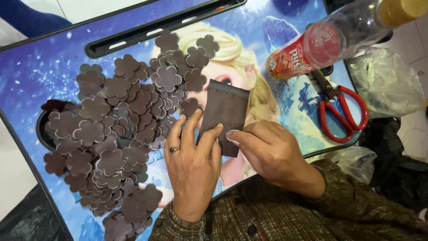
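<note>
Sheet: a dark brown rectangular foam sheet (225,111) is held up over the middle of the table (40,67), near the person.
Left hand: the left hand (194,167), ring on one finger, pinches the sheet's near left edge.
Right hand: the right hand (267,149) grips the near right corner, thumb on top.
Doing it well: judged from the grip, keeping the sheet taut between both hands and fingers near the edge should stop it buckling.
Flowers: a heap of brown flower cut-outs (116,129) lies just left of the sheet.
Far right: red-handled scissors (341,109) and a clear plastic bottle (330,40).
</note>
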A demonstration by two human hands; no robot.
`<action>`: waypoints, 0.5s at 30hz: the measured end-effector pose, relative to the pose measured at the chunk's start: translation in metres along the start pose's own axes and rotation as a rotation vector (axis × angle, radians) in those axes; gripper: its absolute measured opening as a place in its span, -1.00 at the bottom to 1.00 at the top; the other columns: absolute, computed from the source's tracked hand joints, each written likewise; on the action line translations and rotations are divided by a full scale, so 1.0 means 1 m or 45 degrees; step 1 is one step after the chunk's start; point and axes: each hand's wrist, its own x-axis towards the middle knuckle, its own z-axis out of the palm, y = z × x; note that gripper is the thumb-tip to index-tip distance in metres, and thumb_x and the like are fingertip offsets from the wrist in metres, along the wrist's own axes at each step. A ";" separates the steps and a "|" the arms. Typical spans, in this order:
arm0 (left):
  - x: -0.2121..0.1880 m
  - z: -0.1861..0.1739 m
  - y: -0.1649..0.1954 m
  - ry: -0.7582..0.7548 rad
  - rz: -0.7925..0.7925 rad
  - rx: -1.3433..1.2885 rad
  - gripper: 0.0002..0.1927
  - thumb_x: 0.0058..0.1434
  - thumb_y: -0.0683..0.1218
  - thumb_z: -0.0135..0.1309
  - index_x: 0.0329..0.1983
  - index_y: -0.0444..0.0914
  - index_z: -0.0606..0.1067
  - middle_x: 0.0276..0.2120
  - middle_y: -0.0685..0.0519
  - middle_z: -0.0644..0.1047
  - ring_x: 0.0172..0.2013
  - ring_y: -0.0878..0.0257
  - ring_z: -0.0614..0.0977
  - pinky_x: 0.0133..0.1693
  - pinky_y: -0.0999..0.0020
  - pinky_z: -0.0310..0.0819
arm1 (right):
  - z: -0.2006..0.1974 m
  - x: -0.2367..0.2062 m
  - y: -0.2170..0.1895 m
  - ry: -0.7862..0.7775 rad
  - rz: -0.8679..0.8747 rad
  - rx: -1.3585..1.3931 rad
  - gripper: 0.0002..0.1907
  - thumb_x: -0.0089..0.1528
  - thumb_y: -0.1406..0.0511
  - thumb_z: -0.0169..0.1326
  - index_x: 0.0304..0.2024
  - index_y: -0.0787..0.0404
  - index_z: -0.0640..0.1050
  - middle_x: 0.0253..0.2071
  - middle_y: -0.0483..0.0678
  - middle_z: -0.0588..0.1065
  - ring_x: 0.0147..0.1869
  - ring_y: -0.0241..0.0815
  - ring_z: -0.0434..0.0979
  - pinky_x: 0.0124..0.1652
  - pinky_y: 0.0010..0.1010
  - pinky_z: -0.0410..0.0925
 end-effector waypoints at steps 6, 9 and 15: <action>0.000 0.000 -0.002 -0.003 0.002 0.011 -0.69 0.14 -0.19 0.21 -0.04 -0.09 0.63 0.19 -0.04 0.48 0.26 -0.09 0.39 0.23 0.01 0.26 | -0.001 -0.001 -0.006 -0.108 0.013 -0.082 -0.67 0.06 0.41 0.23 -0.09 0.27 0.60 -0.32 -0.03 0.47 -0.25 -0.04 0.54 -0.24 -0.21 0.38; -0.001 0.000 -0.002 -0.011 0.010 0.023 -0.69 0.13 -0.19 0.21 -0.04 -0.09 0.63 0.19 -0.05 0.48 0.25 -0.09 0.40 0.24 0.01 0.26 | -0.003 0.001 -0.006 -0.049 0.055 -0.030 -0.70 0.10 0.43 0.22 -0.09 0.25 0.60 -0.29 -0.04 0.48 -0.23 -0.04 0.54 -0.23 -0.23 0.38; -0.001 0.001 -0.002 -0.008 -0.005 0.029 -0.69 0.14 -0.18 0.21 -0.04 -0.08 0.63 0.19 -0.03 0.48 0.25 -0.08 0.41 0.22 0.03 0.26 | 0.004 0.003 -0.003 -0.042 0.022 -0.037 -0.71 0.10 0.43 0.22 -0.10 0.24 0.60 -0.31 -0.05 0.47 -0.24 -0.05 0.54 -0.25 -0.23 0.38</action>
